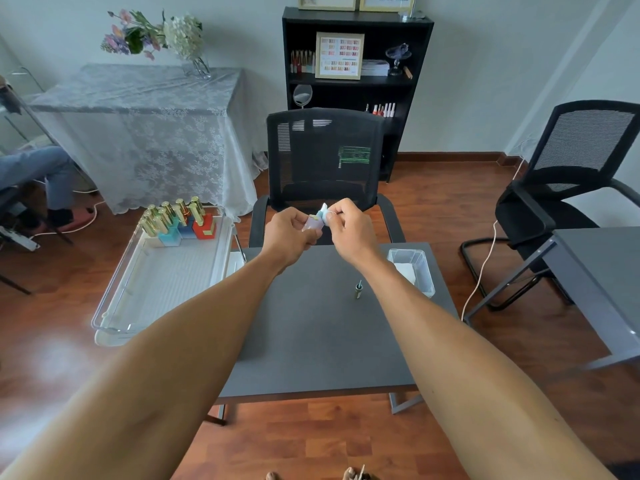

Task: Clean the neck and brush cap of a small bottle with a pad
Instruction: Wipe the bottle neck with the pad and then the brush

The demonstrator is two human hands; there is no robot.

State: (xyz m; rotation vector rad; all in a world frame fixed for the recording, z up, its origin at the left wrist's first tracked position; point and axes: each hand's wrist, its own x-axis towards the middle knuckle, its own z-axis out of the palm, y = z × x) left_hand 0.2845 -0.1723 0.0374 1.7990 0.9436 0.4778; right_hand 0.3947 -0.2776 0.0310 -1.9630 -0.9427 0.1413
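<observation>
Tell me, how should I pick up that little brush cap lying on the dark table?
Pinch the brush cap by its thicker cap body, probably coming straight down from above. It seems to lie on the table, with the thin brush end toward the far side, so there is nothing beside it to bump. Keep fingers off the brush tip, which may be wet. It is small, so its exact pose is hard to tell.

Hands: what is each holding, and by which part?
Left hand grips the small bottle by its body; right hand pinches the pad against its neck.

The one camera sits on my head. It looks forward and down over my table [311, 341], wide-angled, arms close.
</observation>
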